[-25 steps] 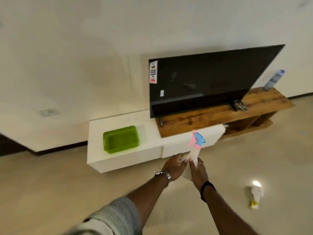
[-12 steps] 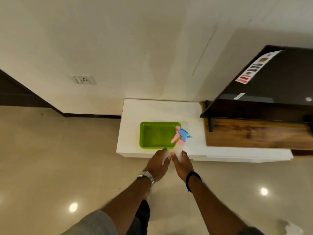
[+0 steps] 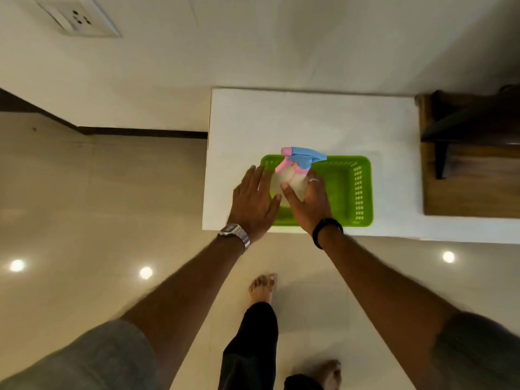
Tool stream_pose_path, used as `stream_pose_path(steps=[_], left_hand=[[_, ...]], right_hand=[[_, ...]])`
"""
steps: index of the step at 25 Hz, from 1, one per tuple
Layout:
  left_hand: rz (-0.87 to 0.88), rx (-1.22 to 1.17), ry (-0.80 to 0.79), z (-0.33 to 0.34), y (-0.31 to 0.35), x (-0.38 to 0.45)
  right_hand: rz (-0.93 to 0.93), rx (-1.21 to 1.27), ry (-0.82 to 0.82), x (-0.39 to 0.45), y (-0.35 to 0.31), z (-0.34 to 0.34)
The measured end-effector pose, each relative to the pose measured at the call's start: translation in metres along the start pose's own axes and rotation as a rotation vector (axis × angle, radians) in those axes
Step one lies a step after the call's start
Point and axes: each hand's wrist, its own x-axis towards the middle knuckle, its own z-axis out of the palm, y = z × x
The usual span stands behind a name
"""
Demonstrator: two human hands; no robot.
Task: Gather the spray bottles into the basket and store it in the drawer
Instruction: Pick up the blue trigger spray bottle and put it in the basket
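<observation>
A clear spray bottle [image 3: 289,181] with a blue and pink trigger head is over the left end of the green plastic basket [image 3: 351,190], which sits on the white cabinet top [image 3: 295,122]. My right hand [image 3: 308,201] grips the bottle's body from the right. My left hand [image 3: 254,201] rests against the bottle's left side with fingers spread, thumb touching it. The bottle's base is hidden behind my hands.
A wooden TV stand [image 3: 472,178] with a dark TV leg adjoins the white cabinet on the right. A wall socket [image 3: 77,18] is at the upper left. My bare feet stand on the glossy tiled floor [image 3: 84,220] below the cabinet front.
I have stepped up to the cabinet and the view now looks straight down. Both hands carried the spray bottle forward from in front of the cabinet to over the basket's left end.
</observation>
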Motion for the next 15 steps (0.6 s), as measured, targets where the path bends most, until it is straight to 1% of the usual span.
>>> stream_pose_path(steps=[3,5,7,10,15], left_hand=[[0.043,0.019,-0.048,0.012,-0.028,0.001],[0.072,-0.003,-0.061,0.018,-0.038,0.002],[0.088,-0.022,-0.044,0.024,-0.039,0.005],[0.062,-0.050,-0.007,0.026,-0.035,0.008],[0.043,-0.042,-0.040,0.023,-0.032,0.006]], right_hand=[[0.029,-0.019,0.066,0.011,0.016,0.021],[0.008,-0.056,0.080,0.016,0.017,0.030],[-0.012,-0.063,0.073,0.022,0.016,0.035],[-0.042,-0.044,0.063,0.029,0.015,0.038],[0.005,0.016,0.026,0.032,0.016,0.029]])
